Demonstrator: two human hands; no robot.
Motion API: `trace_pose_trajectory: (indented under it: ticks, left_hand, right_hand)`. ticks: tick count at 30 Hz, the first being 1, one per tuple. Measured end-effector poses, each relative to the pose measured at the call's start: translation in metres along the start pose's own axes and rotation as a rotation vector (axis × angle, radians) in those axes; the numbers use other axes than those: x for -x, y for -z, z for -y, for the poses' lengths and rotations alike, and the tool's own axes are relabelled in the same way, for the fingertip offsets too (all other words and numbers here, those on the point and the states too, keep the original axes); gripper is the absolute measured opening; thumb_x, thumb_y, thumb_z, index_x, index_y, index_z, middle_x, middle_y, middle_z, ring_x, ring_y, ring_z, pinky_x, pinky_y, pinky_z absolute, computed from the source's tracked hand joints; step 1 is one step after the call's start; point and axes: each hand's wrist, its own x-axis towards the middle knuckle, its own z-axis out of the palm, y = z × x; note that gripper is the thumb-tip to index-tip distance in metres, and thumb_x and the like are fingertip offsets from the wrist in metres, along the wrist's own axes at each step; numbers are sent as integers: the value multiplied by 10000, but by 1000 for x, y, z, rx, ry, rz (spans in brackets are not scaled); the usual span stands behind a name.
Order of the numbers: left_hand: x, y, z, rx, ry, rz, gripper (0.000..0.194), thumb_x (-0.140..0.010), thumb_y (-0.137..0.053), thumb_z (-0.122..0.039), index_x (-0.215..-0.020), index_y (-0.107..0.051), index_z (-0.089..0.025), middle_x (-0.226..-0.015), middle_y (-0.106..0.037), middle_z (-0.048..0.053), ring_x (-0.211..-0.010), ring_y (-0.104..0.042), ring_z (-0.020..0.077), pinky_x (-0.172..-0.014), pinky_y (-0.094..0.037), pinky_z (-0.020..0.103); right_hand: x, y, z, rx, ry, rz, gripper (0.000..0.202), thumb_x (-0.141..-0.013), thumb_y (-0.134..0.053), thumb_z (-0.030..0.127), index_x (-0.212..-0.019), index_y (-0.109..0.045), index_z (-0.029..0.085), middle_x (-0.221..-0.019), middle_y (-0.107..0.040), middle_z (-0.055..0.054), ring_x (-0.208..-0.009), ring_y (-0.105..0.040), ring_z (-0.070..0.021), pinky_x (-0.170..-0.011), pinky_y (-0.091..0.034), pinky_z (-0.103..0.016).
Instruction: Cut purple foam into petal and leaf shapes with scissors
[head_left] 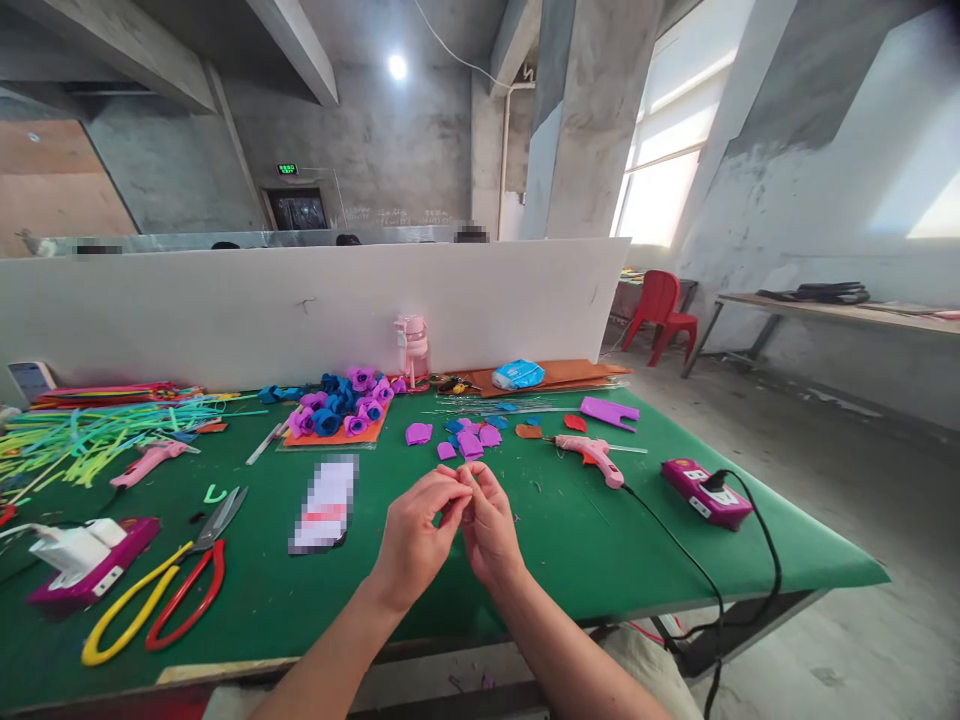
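Here, left hand (415, 535) and right hand (491, 525), fingertips together above the green table (570, 540).

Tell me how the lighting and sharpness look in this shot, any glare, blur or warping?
Head view: daylight blows out the window at upper right, and a ceiling lamp flares; the green table is evenly lit with soft shadows. Wide-angle warping bends the beams and table edges. A patch on the table is pixelated, and the left hand and right hand are sharp, fingertips meeting.
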Motion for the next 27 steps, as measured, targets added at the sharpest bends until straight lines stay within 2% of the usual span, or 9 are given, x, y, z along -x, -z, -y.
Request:
trace_pose_trajectory:
  ticks: [3, 8, 11, 13, 15, 18, 21, 24, 27]
  left_hand:
    - [2, -1, 3, -59, -128, 50, 207, -870, -491, -189, -876, -690, -244, -891, -685, 52, -866, -619, 183, -808, -467, 282]
    - [4, -4, 12, -249, -314, 78, 237, -894, -433, -134, -918, -660, -197, -896, -671, 69, -846, -619, 179, -789, -492, 297]
    - [4, -8, 16, -407, -453, 56, 250, -888, -392, -79, -851, -625, -162, -819, -642, 63, -786, -600, 175, -729, -511, 306]
    - [3, -10, 18, -496, -497, 62, 254, -879, -376, -55, -789, -593, -150, -772, -614, 58, -747, -580, 171, -701, -511, 307]
    - [3, -10, 19, -513, -476, 54, 238, -877, -383, -61, -753, -562, -157, -753, -590, 49, -734, -565, 164, -693, -501, 297]
    - [1, -4, 20, -427, -324, -28, 175, -873, -409, -94, -784, -534, -176, -766, -576, 27, -726, -557, 145, -666, -473, 257]
    - [-2, 7, 20, -388, -158, -84, 120, -876, -421, -141, -804, -502, -193, -726, -556, -8, -653, -535, 124, -598, -423, 227]
    - [-4, 18, 25, -471, -64, -96, 184, -888, -427, -198, -714, -485, -202, -619, -499, -29, -579, -499, 128, -561, -379, 238]
    - [-8, 24, 32, -529, -70, -71, 226, -823, -391, -63, -800, -571, -198, -820, -586, 29, -792, -564, 162, -678, -404, 261]
  right_hand:
    - [0, 1, -2, -31, -25, 1, 219, -742, -692, 356, -765, -516, 229, -788, -701, -13, -784, -649, -169, -733, -476, -273]
    - [-1, 5, -7, -63, -41, -10, 217, -742, -700, 350, -764, -527, 219, -789, -708, -20, -765, -646, -170, -746, -464, -286]
    - [-2, 7, -10, -73, -43, -10, 215, -740, -705, 346, -766, -539, 212, -770, -704, -12, -720, -633, -155, -701, -457, -269]
    - [-2, 8, -12, -79, -50, -10, 220, -724, -719, 339, -758, -546, 208, -741, -693, 3, -667, -616, -138, -646, -447, -246]
    - [-3, 8, -12, -77, -54, -28, 224, -700, -741, 323, -741, -555, 205, -677, -665, 34, -596, -584, -108, -585, -425, -213]
    - [-4, 9, -11, -70, -40, -55, 211, -690, -753, 304, -718, -573, 198, -606, -622, 66, -547, -554, -75, -559, -410, -180]
    - [-5, 10, -7, -108, -65, -16, 197, -712, -739, 307, -728, -576, 198, -717, -691, 30, -672, -625, -100, -692, -456, -207]
    - [-5, 11, -2, -146, -113, 13, 202, -725, -731, 311, -741, -562, 203, -846, -732, -7, -797, -664, -135, -784, -464, -251]
    - [-4, 12, 1, -165, -122, 18, 203, -729, -731, 305, -747, -555, 208, -856, -739, 0, -854, -673, -140, -791, -465, -247]
